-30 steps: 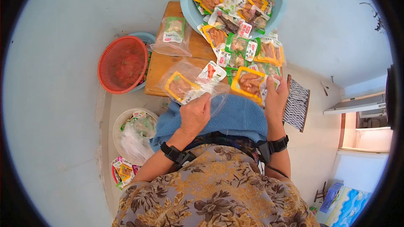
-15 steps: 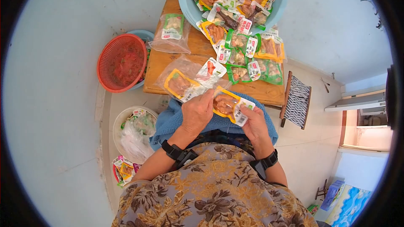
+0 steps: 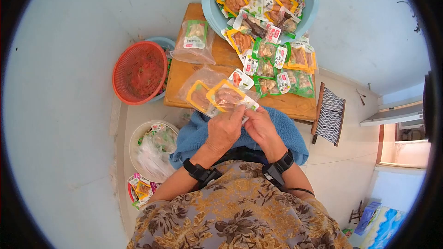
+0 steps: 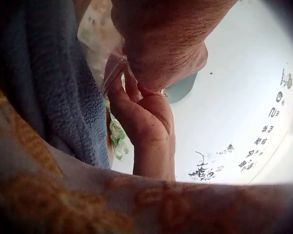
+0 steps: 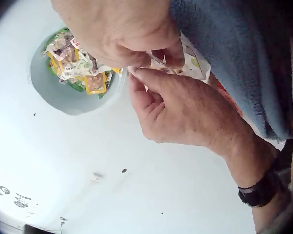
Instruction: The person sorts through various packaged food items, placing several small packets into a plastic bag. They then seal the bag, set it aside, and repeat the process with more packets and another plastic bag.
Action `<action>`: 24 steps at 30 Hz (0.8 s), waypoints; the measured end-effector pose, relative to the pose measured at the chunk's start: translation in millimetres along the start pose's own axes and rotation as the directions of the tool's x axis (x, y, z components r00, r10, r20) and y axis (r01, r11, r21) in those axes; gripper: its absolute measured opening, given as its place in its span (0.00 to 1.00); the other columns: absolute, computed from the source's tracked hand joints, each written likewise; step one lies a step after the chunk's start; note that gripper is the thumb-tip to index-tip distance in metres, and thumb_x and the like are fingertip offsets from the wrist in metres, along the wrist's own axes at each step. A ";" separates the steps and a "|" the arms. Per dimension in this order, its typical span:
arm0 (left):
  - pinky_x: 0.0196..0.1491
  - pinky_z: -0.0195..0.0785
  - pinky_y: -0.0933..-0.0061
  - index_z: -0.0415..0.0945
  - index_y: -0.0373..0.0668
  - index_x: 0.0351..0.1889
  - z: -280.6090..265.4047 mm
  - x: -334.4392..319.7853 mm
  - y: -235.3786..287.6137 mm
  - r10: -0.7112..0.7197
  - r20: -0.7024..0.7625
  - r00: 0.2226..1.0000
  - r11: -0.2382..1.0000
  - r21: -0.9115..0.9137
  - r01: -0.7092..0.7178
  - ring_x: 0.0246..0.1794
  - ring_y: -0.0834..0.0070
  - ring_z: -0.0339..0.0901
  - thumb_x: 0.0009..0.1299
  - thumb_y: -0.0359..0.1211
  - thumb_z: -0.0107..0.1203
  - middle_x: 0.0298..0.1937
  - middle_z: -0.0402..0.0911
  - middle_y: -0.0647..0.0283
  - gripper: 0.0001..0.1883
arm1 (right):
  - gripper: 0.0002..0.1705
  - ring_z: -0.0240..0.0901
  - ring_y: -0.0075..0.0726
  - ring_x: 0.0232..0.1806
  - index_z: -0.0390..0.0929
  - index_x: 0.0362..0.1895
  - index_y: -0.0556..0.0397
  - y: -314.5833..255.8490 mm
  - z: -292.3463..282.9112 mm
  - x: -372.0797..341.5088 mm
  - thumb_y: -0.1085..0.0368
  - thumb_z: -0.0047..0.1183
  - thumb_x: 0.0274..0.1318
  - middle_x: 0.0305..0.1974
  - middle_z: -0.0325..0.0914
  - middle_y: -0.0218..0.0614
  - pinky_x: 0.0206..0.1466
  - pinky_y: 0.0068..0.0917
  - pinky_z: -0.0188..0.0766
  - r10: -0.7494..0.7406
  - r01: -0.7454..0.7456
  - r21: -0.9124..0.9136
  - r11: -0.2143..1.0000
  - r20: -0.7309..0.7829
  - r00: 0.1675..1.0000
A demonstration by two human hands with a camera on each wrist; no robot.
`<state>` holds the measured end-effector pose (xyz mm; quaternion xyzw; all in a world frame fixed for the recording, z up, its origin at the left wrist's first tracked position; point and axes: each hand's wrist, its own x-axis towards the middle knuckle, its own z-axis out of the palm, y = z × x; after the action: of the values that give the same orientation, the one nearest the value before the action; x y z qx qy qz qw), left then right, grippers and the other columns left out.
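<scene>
My left hand (image 3: pixel 224 131) pinches the edge of a clear plastic bag (image 3: pixel 188 79) above the blue fleece cloth (image 3: pixel 288 133) on the lap. A yellow-bordered food packet (image 3: pixel 197 97) and a white packet with an orange-red picture (image 3: pixel 241 79) show through or beside the bag. My right hand (image 3: pixel 263 129) pinches the white end of a second yellow-bordered packet (image 3: pixel 227 97), which overlaps the bag's mouth. Both hands meet at the fingertips in the right wrist view, where the left hand (image 5: pixel 185 107) wears a black strap. The fingers partly hide the bag's edge.
Several green and yellow packets (image 3: pixel 265 67) lie on the wooden table (image 3: pixel 221 60), beside a filled clear bag (image 3: pixel 196 37). A blue basin (image 3: pixel 212 14) full of packets stands behind. Left are a red basket (image 3: pixel 122 71) and a white bucket (image 3: pixel 134 145); right, a woven stool (image 3: pixel 330 115).
My right hand has moved left with the yellow-bordered packet, from beside the bag to over its mouth. The left hand keeps its grip on the bag.
</scene>
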<state>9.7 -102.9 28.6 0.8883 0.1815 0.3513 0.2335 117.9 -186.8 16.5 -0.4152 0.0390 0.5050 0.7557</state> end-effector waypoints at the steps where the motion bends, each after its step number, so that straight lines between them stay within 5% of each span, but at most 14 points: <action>1: 0.25 0.72 0.63 0.79 0.42 0.50 -1.2 -0.6 0.7 -0.007 0.034 0.999 1.000 0.022 0.006 0.23 0.61 0.79 0.63 0.26 0.59 0.23 0.78 0.58 0.16 | 0.19 0.78 0.36 0.52 0.71 0.59 0.59 2.8 -1.2 4.6 0.76 0.49 0.64 0.53 0.78 0.39 0.54 0.34 0.77 -0.004 0.004 -0.032 0.999 0.011 1.000; 9: 0.25 0.71 0.63 0.80 0.40 0.49 -0.3 0.3 -0.1 -0.034 0.015 0.999 0.999 -0.007 0.035 0.22 0.60 0.79 0.66 0.27 0.59 0.22 0.78 0.56 0.12 | 0.22 0.77 0.30 0.46 0.72 0.60 0.60 10.3 11.8 33.7 0.76 0.54 0.61 0.50 0.79 0.36 0.47 0.28 0.77 -0.031 0.037 -0.136 0.990 0.046 0.998; 14: 0.26 0.72 0.62 0.80 0.39 0.49 -0.4 -1.2 -2.3 -0.024 0.007 1.000 0.999 -0.026 0.024 0.23 0.59 0.80 0.67 0.27 0.59 0.24 0.80 0.54 0.12 | 0.15 0.72 0.20 0.28 0.80 0.48 0.60 17.3 16.6 48.0 0.70 0.63 0.57 0.34 0.81 0.29 0.29 0.18 0.70 -0.118 0.126 -0.205 0.971 0.051 0.992; 17: 0.26 0.72 0.62 0.80 0.39 0.49 -0.8 -0.5 -1.4 -0.039 0.033 0.999 0.999 -0.012 0.040 0.23 0.59 0.80 0.67 0.27 0.59 0.25 0.81 0.54 0.12 | 0.13 0.70 0.19 0.25 0.82 0.44 0.60 16.0 23.0 51.4 0.68 0.65 0.56 0.31 0.80 0.28 0.26 0.18 0.67 -0.163 0.162 -0.270 0.949 0.020 0.986; 24: 0.27 0.72 0.63 0.80 0.38 0.49 2.9 -2.8 -2.8 -0.015 0.049 0.999 1.000 0.009 0.014 0.24 0.59 0.81 0.66 0.27 0.60 0.27 0.82 0.52 0.13 | 0.16 0.72 0.22 0.22 0.80 0.50 0.64 29.1 24.7 72.5 0.69 0.61 0.59 0.35 0.82 0.34 0.24 0.18 0.69 -0.202 0.129 -0.411 0.903 -0.139 0.970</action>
<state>9.4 -102.8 23.7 0.8964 0.1838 0.3269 0.2364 121.2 -113.1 -19.1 -0.6057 -0.0326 0.3970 0.6888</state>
